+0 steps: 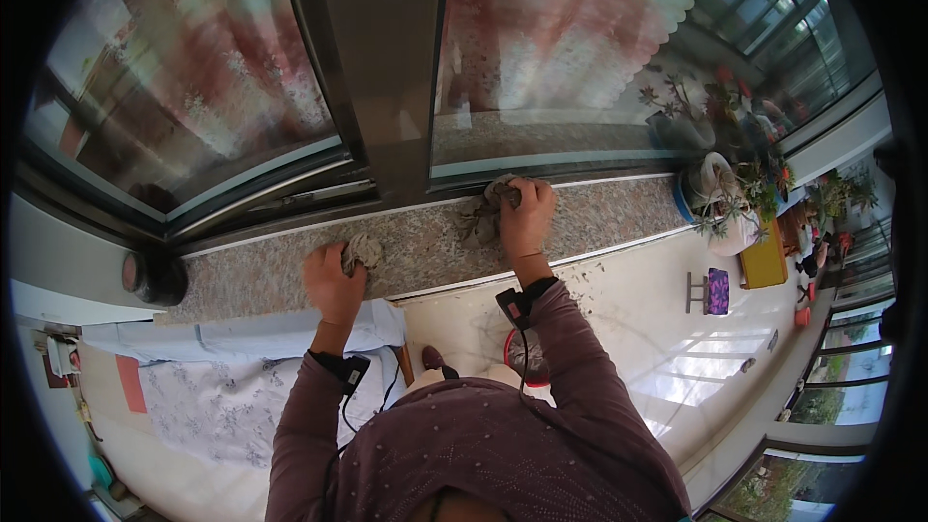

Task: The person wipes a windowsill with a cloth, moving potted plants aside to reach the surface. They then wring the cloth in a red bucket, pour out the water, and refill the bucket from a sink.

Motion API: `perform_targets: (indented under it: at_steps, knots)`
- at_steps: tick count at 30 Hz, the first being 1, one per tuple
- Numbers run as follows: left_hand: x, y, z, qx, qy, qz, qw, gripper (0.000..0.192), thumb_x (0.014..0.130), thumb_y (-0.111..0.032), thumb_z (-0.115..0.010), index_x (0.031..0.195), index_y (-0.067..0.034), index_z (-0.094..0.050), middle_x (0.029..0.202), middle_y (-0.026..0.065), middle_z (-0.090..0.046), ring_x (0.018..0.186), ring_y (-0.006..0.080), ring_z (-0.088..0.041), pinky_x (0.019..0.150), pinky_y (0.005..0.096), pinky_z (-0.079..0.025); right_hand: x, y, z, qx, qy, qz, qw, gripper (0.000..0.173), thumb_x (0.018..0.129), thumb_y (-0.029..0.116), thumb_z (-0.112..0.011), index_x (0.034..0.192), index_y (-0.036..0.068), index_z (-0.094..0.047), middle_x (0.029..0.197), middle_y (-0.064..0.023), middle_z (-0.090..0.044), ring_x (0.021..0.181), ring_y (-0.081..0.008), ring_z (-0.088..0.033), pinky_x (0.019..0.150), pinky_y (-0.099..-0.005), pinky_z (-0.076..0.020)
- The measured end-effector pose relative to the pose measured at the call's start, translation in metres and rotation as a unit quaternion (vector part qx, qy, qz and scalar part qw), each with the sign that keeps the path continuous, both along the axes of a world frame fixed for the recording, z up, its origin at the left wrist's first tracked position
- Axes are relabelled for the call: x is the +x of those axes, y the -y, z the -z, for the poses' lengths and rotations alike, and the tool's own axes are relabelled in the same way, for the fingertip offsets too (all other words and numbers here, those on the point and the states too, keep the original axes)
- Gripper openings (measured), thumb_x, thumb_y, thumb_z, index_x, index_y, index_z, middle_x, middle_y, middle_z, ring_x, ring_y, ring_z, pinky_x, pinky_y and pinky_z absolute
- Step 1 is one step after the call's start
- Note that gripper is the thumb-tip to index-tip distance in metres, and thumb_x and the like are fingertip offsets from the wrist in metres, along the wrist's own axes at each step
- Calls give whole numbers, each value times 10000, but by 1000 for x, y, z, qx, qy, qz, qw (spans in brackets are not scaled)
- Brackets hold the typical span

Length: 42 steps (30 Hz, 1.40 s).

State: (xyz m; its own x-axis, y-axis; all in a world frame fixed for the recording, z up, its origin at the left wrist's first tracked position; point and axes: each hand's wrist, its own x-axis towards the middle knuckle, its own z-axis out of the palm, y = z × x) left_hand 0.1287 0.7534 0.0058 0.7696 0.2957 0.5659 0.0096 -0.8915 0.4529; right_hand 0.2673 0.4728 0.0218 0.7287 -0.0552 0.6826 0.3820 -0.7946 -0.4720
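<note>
My left hand (333, 283) grips a crumpled grey-brown cloth (362, 252) just over the left part of a speckled stone windowsill (428, 246). Farther right, my right hand (526, 221) is closed around another bunched grey cloth (482, 216), which lies against the sill near the bottom of the window frame. Part of each cloth is hidden by my fingers. Behind the sill stands a dark-framed window; its left sash (254, 192) is tilted away from the frame. Floral curtains (536, 36) show through the glass.
A dark jar (156, 279) stands at the sill's left end, potted succulents (714, 188) at its right end. Below lie a cloth-covered bed or couch (217, 399) and a red-rimmed bucket (533, 359). A small purple-seated stool (716, 291) stands on the pale floor (623, 319).
</note>
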Motion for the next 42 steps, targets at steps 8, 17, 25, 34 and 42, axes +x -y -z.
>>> perform_targets:
  at_steps: [8,17,25,34,42]
  knots:
    - [0,1,-2,-10,5,7,1000,383,636,-110,-731,1006,-74,-638,990,113,-606,937,344,-555,792,446,-468,-33,-89,-47,-14,58,-203,977,421,592,-13,-741,968,148,-641,1052,-119,-544,962,-347,-525,811,-451,-432]
    - [-3,-1,-6,-12,18,21,1000,388,615,-105,-717,995,-90,-637,956,98,-605,895,325,-567,783,437,-464,-3,-131,-195,-16,323,-181,929,439,603,52,-714,1014,200,-674,1072,-41,-550,978,-283,-526,805,-429,-394]
    - [-3,-3,-9,-18,10,31,999,390,614,-117,-721,992,-86,-633,966,104,-609,918,330,-571,788,439,-461,-20,-125,-53,-216,194,-277,916,237,697,159,-646,927,206,-672,1037,7,-563,1005,-236,-528,811,-423,-386]
    - [-9,0,-3,-14,-10,22,1000,386,627,-118,-722,1001,-85,-632,936,120,-583,900,339,-546,786,451,-447,-34,-111,-46,-202,-3,-352,914,289,643,45,-694,898,179,-670,1057,-39,-576,1012,-283,-535,805,-411,-423]
    - [-10,0,-7,-13,26,31,999,329,632,-174,-730,938,-81,-653,905,126,-604,876,355,-562,777,470,-451,-19,-108,-293,14,331,-197,923,494,639,136,-776,1115,133,-648,1235,-154,-492,1159,-385,-458,964,-501,-373]
